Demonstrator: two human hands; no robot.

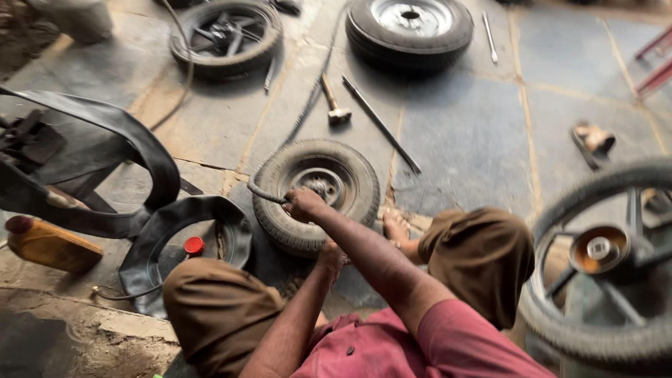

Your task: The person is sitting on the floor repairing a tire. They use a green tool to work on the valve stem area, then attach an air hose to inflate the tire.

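A small tyre on a grey rim (316, 192) lies flat on the stone floor between my knees. My right hand (302, 204) is closed on the end of a dark air hose (294, 129), pressed onto the tyre's inner edge by the rim. The hose runs away across the floor toward the back. My left hand (330, 254) rests on the near sidewall of the same tyre, fingers curled over its edge. Whether it grips the tyre is hard to tell. My bare foot (396, 227) sits just right of the tyre.
Black inner tubes (150, 231) lie at the left with a red cap (194, 245). A hammer (334, 101) and a long iron bar (381, 126) lie behind the tyre. Two wheels (409, 28) lie at the back, a spoked wheel (602, 262) stands right, a sandal (592, 141) beyond.
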